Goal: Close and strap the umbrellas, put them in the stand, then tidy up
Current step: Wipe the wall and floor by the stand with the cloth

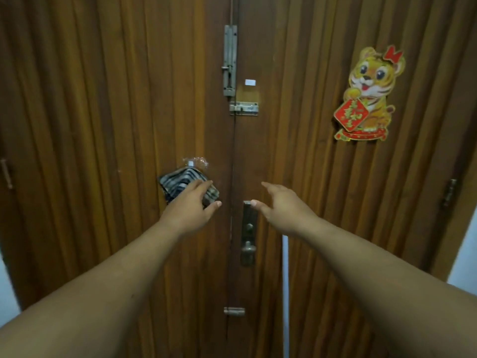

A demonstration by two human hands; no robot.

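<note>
both arms reach out toward a wooden double door (103, 125). the left hand (191, 205) has its fingers straight and relaxed, grasping nothing; its fingertips lie over a striped cloth (175, 182) that hangs on the door just beyond them, under a bit of clear plastic — whether they actually touch the cloth cannot be told. the right hand (278, 205) is likewise released, fingers spread and loose, its thumb at the top of the metal lock plate (249, 228), with the door handle (248, 250) below and toward the wrist.

no umbrella and no stand show here, so where the task's things are cannot be told from this view. my guess is that this is either the very start, before the umbrellas are reached, or the tidy-up end of the job; nothing visible settles which.

the next move seems to concern the door or the cloth — probably a flat push on the leaves, or the left hand closing on the cloth to lift it off. above both hands, the sliding bolts (229, 60) may need a look if the door is to open. a tiger decoration (369, 94) hangs up and to the right of the right hand.
</note>
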